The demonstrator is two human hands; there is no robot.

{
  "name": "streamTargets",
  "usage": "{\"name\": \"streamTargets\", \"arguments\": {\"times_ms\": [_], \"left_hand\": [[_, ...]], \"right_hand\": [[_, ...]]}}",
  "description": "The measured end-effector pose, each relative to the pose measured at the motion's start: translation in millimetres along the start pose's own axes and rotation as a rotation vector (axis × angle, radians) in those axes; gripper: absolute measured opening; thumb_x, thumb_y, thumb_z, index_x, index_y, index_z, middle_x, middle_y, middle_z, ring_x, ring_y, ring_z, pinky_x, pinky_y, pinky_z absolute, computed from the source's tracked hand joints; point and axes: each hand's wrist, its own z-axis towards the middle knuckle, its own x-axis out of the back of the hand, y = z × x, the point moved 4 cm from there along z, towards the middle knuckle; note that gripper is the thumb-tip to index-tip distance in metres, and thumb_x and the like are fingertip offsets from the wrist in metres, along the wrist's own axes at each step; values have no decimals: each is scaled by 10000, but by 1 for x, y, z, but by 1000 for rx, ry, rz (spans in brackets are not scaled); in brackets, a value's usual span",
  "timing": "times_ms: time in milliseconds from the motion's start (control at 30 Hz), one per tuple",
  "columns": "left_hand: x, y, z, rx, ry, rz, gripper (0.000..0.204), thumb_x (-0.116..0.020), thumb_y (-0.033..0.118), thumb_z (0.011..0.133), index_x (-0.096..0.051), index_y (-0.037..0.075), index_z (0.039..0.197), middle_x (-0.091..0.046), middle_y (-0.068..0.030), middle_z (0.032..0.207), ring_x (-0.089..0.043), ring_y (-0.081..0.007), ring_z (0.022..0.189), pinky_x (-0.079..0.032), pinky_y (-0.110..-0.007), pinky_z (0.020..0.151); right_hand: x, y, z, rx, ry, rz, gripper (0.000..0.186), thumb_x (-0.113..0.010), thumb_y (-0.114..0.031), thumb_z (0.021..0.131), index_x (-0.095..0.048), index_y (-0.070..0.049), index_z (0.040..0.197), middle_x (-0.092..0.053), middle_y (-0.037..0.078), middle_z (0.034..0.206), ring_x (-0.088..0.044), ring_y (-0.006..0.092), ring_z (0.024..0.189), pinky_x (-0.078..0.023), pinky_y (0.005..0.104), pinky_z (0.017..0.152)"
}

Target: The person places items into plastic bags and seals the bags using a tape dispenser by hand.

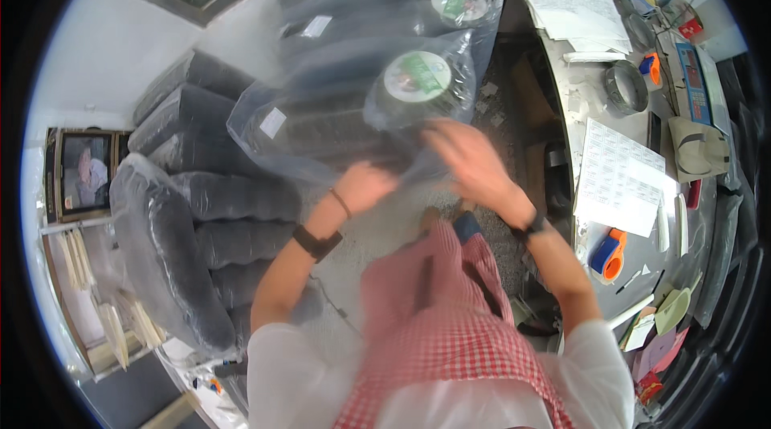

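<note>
I have the left hand (365,185) at the near edge of a clear plastic bag (299,138), its fingers bent in toward the plastic. The right hand (464,152) reaches over the bag's near right corner, just below a round label (418,77) in green and white, fingers spread and blurred. I cannot tell from my view whether either hand is clenched on the plastic or only touching it.

The bag lies straight ahead of me with a dark roll inside, its label end toward the right. More bagged rolls (353,7) lie behind it. Other dark wrapped bundles (170,252) are stacked to my left.

To my right runs the bench (593,105). Loose papers (572,5) cover its far left corner, and a printed sheet (617,174) lies along its left edge. Nearer me, by that same edge, I see a blue and orange tape dispenser (604,254).
</note>
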Motion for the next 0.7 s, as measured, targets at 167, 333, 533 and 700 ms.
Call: {"name": "streamTargets", "arguments": {"times_ms": [167,333,533,700], "left_hand": [[-15,51,-9,52,-42,91,58,-594,165,777,-612,136,824,-588,-17,767,-614,-187,747,-454,-323,722],[-29,86,-61,238,-3,-81,105,-609,198,779,-627,130,856,-595,-16,818,-613,-187,802,-452,-311,757],[-59,46,-276,709,-561,-38,197,-679,229,766,-644,95,907,-614,-80,829,-638,-302,827,-502,-404,706],[-17,76,-276,496,-551,-165,85,-578,123,791,-652,108,831,-646,-116,836,-645,-312,806,-516,-426,645]], "right_hand": [[-72,-11,11,441,-467,6,345,-665,-157,702,-600,-55,1025,-634,99,873,-635,275,840,-516,388,728],[-96,-32,-84,413,-606,176,131,-625,-134,709,-590,-69,817,-607,73,740,-620,262,716,-508,374,635],[-60,-40,-119,203,-349,202,105,-590,-120,691,-576,-73,783,-548,47,703,-578,237,698,-487,348,639],[-43,-49,-132,103,-484,161,111,-607,-105,680,-570,-72,780,-566,56,734,-580,256,727,-489,367,661]]}}
